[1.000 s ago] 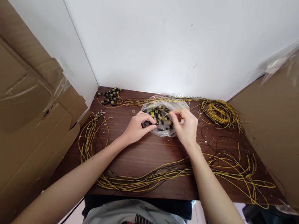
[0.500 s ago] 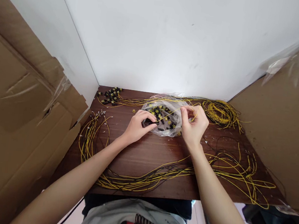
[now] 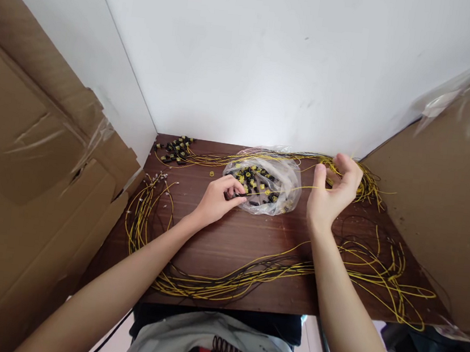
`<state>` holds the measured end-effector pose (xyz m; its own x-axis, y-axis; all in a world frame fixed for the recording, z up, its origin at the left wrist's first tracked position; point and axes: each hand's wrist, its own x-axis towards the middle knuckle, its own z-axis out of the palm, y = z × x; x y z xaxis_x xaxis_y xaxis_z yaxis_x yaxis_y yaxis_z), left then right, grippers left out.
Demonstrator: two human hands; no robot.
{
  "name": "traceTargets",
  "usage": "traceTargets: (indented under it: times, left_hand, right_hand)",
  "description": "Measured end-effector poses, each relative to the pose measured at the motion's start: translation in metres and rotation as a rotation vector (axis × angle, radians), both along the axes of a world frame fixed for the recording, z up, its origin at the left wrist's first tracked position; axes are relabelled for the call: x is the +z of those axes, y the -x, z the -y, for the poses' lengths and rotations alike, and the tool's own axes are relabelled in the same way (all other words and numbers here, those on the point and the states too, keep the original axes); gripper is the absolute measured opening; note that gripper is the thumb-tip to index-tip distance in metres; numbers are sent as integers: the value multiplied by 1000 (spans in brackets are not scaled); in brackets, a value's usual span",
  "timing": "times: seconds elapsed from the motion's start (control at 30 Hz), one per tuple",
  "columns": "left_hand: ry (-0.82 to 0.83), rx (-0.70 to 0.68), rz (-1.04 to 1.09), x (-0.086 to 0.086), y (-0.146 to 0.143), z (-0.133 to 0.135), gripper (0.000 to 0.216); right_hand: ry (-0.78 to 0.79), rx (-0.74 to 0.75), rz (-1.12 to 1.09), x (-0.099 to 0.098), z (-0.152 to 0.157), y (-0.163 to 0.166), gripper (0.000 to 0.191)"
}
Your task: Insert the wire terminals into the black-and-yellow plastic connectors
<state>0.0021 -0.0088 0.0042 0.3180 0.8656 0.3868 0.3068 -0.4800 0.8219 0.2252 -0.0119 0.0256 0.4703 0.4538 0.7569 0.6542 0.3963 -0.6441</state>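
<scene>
My left hand [image 3: 224,198] is closed in a pinch on a small black connector [image 3: 240,194], mostly covered by the fingers, above the near edge of a clear plastic bag [image 3: 292,190]. From this connector a thin yellow wire [image 3: 287,186] runs right to the base of my right thumb. My right hand [image 3: 336,189] is raised to the right of the bag, thumb and forefinger apart and the other fingers curled. Where the wire goes behind that hand is hidden. Loose black connectors and yellow caps [image 3: 256,178] lie in the open bag.
Bundled yellow and black wires [image 3: 230,281] curve along the brown table's [image 3: 218,242] front and left. More wires [image 3: 372,195] lie coiled at the back right; connectors [image 3: 176,149] cluster at the back left. Cardboard [image 3: 25,173] stands on both sides, with a white wall [image 3: 249,58] behind.
My right hand has moved right, away from the left, and its thumb and forefinger have parted. The wire stretches longer between my hands. My left hand has stayed nearly in place.
</scene>
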Motion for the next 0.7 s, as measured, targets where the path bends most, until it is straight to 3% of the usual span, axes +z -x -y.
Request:
traceTargets:
  times: [0.17,0.3,0.37,0.5,0.6,0.7]
  left_hand:
    - [1,-5,-15,-1,1,-1,7]
    - [3,5,-11,-3,1,-2,6]
    - [4,17,-10,-4,2,-3,7]
    - [1,17,-13,-6,2,-4,9]
    - [-3,10,-25,-6,2,-4,10]
    - [-6,-2,-25,-4,1,-3,12]
  right_hand:
    - [230,-69,130,-10,-4,-11,61]
    - [351,-39,117,-10,-3,-9,50]
    - [309,63,115,-7,-1,-6,38]
    - [165,416,58,1,5,8,24]
    - [210,582,103,2,10,23,21]
    - [285,655,322,-2,14,38,16]
